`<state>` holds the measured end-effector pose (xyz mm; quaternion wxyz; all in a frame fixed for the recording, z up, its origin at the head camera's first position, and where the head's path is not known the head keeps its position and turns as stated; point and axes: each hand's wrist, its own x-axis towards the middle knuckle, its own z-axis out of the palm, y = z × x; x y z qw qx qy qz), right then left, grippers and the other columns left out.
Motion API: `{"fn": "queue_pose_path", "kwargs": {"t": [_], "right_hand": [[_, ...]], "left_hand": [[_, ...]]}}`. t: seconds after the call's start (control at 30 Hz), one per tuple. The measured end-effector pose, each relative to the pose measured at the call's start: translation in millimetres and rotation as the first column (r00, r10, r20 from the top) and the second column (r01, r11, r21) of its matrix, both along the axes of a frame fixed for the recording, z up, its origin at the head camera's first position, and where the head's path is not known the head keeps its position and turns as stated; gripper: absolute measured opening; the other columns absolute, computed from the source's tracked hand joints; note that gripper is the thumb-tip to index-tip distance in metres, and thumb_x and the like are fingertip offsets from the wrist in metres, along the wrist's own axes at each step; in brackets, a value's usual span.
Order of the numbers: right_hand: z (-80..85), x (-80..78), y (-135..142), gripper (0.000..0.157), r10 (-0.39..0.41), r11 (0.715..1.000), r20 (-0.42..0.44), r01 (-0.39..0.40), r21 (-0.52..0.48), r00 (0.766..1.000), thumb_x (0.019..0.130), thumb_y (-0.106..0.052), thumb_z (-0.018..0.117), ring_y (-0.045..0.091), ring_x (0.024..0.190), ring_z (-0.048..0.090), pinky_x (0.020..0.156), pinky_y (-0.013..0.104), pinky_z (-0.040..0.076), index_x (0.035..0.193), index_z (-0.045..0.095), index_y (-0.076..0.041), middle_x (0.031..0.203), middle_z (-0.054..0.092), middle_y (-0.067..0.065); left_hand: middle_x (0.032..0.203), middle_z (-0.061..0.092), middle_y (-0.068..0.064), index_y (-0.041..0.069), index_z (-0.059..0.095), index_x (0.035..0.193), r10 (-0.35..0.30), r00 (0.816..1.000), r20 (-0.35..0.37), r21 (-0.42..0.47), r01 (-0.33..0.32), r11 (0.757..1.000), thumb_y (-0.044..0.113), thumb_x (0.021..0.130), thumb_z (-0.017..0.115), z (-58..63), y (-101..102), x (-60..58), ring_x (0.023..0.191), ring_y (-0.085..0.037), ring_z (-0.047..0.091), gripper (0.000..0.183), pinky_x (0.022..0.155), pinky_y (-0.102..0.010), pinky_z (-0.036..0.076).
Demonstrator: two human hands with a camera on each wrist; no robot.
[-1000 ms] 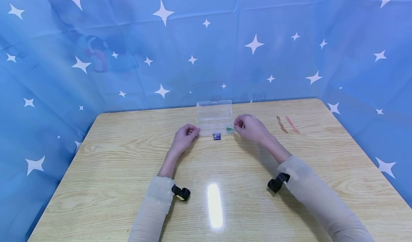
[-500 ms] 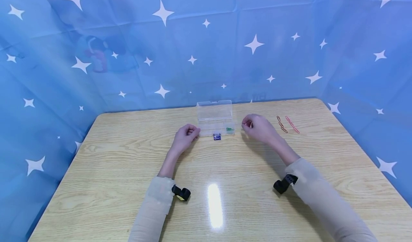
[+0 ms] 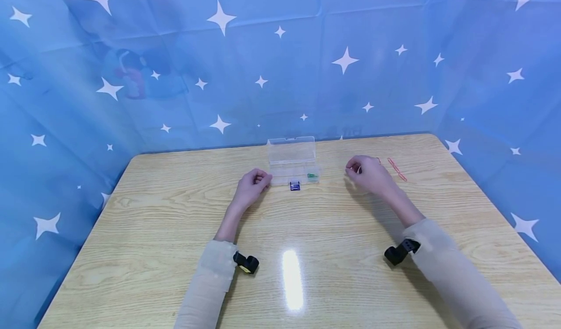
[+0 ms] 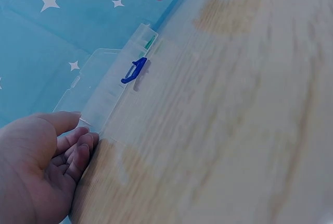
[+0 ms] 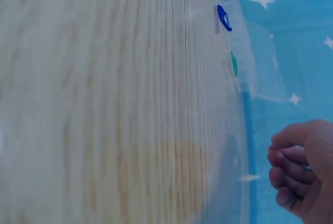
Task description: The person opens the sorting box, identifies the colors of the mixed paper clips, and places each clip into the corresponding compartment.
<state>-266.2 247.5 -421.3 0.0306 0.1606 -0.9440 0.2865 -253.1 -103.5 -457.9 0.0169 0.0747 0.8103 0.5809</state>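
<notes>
A clear plastic box (image 3: 285, 169) stands at the back of the table with its lid raised. On its front edge sits a blue latch (image 3: 295, 186). Green paper clips (image 3: 312, 176) lie in its right compartment. My left hand (image 3: 253, 187) holds the box's left end; in the left wrist view the thumb is at the lid side and the fingers are curled beneath. Right of the box, my right hand (image 3: 370, 173) is over the table, fingers loosely curled with nothing visible between them. It mostly hides a brownish-red paper clip chain. Beyond it lies a pink paper clip chain (image 3: 397, 169).
A wooden table (image 3: 184, 222) spreads out in front, with a bright light reflection near its middle. Blue curtain (image 3: 175, 66) with white stars hangs right behind the table's back edge and along both sides.
My right hand has moved right, away from the box's right compartment, and now covers most of the brownish-red chain. The left hand and the box have stayed in place.
</notes>
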Motion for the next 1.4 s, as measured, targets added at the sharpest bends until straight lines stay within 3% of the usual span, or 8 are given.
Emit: {"fn": "queue_pose_path", "kwargs": {"t": [0.1,0.17,0.27,0.4,0.5,0.73,1.2,1.4], "right_hand": [[-0.4,1.0,7.2,0.015,-0.004,1.000,-0.005,0.004,-0.003,1.000,0.098,-0.008,0.061,0.022,0.075,0.060,0.065,0.037,0.048,0.105,0.069,0.003,0.088,0.066,0.011],[-0.9,2.2,12.2,0.015,-0.010,1.000,-0.010,0.010,-0.003,1.000,0.098,-0.008,0.061,0.022,0.075,0.060,0.065,0.037,0.048,0.104,0.068,0.003,0.087,0.066,0.011],[-1.1,4.4,20.4,0.016,-0.019,1.000,-0.017,0.020,0.002,1.000,0.099,-0.008,0.060,0.022,0.074,0.060,0.071,0.043,0.049,0.105,0.069,0.003,0.088,0.067,0.011],[-0.2,7.7,32.3,0.018,-0.035,0.999,-0.010,0.035,0.003,0.999,0.100,-0.011,0.059,0.022,0.073,0.059,0.070,0.046,0.048,0.107,0.069,0.003,0.089,0.067,0.011],[0.7,9.8,41.1,0.020,-0.046,0.999,-0.009,0.046,0.002,0.999,0.100,-0.012,0.059,0.021,0.073,0.058,0.064,0.039,0.047,0.108,0.068,0.003,0.089,0.067,0.011],[1.3,13.3,60.2,0.023,-0.079,0.997,-0.023,0.079,0.022,0.997,0.100,-0.015,0.058,0.022,0.076,0.059,0.067,0.036,0.047,0.108,0.069,0.004,0.091,0.067,0.012],[0.1,18.4,84.9,0.024,-0.135,0.990,-0.027,0.136,0.039,0.990,0.098,-0.015,0.063,0.026,0.079,0.062,0.068,0.037,0.047,0.106,0.068,0.007,0.090,0.068,0.014],[-6.1,17.3,91.1,0.026,-0.145,0.987,0.018,0.143,0.077,0.989,0.098,-0.015,0.064,0.024,0.078,0.061,0.068,0.036,0.046,0.107,0.067,0.009,0.089,0.069,0.014]], "left_hand": [[0.095,0.064,-0.024,-0.008,0.063,0.106,-0.018,1.000,0.003,0.003,0.018,1.000,0.012,0.103,0.059,16.3,1.8,9.8,0.087,-0.038,0.064,0.021,0.080,-0.037,0.053],[0.100,0.062,-0.031,-0.012,0.061,0.108,-0.028,1.000,0.013,0.007,0.028,1.000,0.009,0.104,0.057,19.1,2.5,10.6,0.093,-0.046,0.062,0.022,0.083,-0.046,0.052],[0.101,0.062,-0.032,-0.011,0.062,0.109,-0.025,1.000,0.016,0.006,0.025,1.000,0.012,0.104,0.058,2.7,1.1,-0.2,0.093,-0.046,0.062,0.024,0.085,-0.050,0.051],[0.100,0.063,-0.027,-0.008,0.063,0.110,-0.010,1.000,0.006,0.004,0.010,1.000,0.018,0.104,0.060,-11.1,-0.3,-8.5,0.091,-0.042,0.062,0.027,0.082,-0.045,0.051],[0.098,0.064,-0.023,-0.004,0.064,0.109,-0.001,1.000,-0.002,0.002,0.001,1.000,0.021,0.103,0.062,-12.4,-0.6,-9.1,0.089,-0.038,0.063,0.027,0.078,-0.038,0.051],[0.092,0.064,-0.012,0.001,0.065,0.105,0.003,1.000,-0.003,-0.013,-0.003,1.000,0.022,0.103,0.062,-10.2,-1.4,-8.4,0.081,-0.023,0.062,0.022,0.073,-0.028,0.049],[0.091,0.063,-0.010,0.001,0.065,0.105,0.003,1.000,0.002,-0.022,-0.003,1.000,0.021,0.103,0.062,-9.2,-2.7,-6.8,0.080,-0.019,0.061,0.020,0.073,-0.027,0.049],[0.091,0.063,-0.009,0.001,0.065,0.104,0.003,1.000,0.001,-0.024,-0.003,1.000,0.021,0.103,0.062,-9.5,-3.6,-6.5,0.080,-0.020,0.061,0.020,0.073,-0.027,0.049]]}}
